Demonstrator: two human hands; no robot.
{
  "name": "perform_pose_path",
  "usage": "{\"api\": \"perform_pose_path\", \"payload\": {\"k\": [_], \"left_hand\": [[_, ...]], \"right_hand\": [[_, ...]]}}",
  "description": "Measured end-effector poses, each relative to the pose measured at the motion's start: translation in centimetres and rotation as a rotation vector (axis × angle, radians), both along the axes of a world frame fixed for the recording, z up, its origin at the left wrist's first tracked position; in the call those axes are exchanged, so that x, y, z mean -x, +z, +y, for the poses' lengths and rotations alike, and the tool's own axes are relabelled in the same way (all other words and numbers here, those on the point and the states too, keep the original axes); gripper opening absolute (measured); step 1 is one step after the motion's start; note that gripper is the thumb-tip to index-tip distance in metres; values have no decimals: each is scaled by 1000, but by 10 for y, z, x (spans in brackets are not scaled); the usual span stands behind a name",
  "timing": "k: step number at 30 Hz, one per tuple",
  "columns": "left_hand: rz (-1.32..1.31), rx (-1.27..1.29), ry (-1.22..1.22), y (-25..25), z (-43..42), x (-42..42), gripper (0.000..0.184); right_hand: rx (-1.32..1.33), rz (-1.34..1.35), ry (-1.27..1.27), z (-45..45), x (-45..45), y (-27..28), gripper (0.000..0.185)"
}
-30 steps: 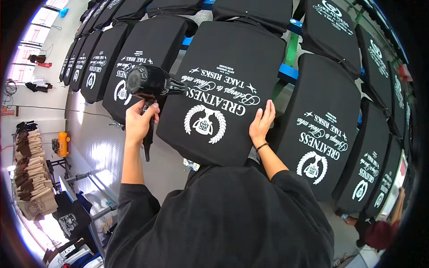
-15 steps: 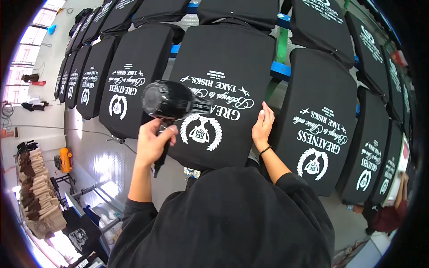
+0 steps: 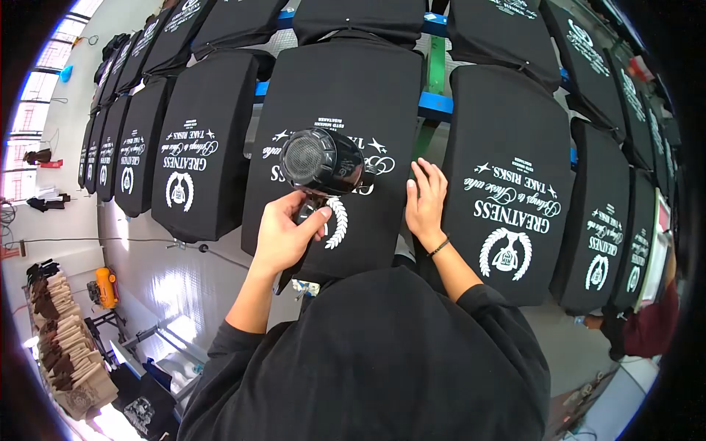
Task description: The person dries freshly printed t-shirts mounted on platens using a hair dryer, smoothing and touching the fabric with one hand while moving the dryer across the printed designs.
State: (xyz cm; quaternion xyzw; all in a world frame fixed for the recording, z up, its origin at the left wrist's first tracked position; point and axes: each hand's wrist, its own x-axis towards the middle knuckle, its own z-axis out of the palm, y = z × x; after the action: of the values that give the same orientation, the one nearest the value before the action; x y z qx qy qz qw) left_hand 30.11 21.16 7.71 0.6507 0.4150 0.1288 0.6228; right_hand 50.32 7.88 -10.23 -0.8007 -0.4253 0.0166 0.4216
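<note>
My left hand (image 3: 290, 234) is wrapped round the handle of a black hair dryer (image 3: 323, 160). The dryer hangs over the white print of a black T-shirt (image 3: 346, 81) stretched on a board, hiding much of its lettering and part of the wreath emblem. At that shirt's right edge rests my right hand (image 3: 426, 202), fingers stretched out and holding nothing; a dark bracelet circles its wrist. Just to the right lies another black T-shirt (image 3: 507, 121) with the same "GREATNESS" print fully showing. Whether my right fingers press on the cloth, I cannot tell.
Several more printed black shirts (image 3: 195, 125) line up on boards both ways. Blue brackets (image 3: 435, 106) and a green beam (image 3: 436, 66) show between them. A co-worker in a maroon top (image 3: 653, 323) stands far right. Folded beige cloth (image 3: 70, 345) and an orange tank (image 3: 107, 288) are lower left.
The hair dryer in my left hand has moved right across the print and turned, its round back now facing me more. My right hand stays at the shirt's edge. The view has shifted slightly.
</note>
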Motion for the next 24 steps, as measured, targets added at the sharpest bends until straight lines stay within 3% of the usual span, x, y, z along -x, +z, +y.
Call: {"api": "perform_pose_path", "payload": {"k": [9, 15, 24], "left_hand": [[-40, 36, 30, -3, 18, -20, 13], [-48, -85, 270, -1, 51, 39, 15], [56, -218, 443, 3, 107, 91, 17]], "right_hand": [[148, -82, 27, 14, 5, -10, 41], [185, -89, 58, 13, -2, -14, 43], [204, -41, 121, 24, 3, -16, 49]]}}
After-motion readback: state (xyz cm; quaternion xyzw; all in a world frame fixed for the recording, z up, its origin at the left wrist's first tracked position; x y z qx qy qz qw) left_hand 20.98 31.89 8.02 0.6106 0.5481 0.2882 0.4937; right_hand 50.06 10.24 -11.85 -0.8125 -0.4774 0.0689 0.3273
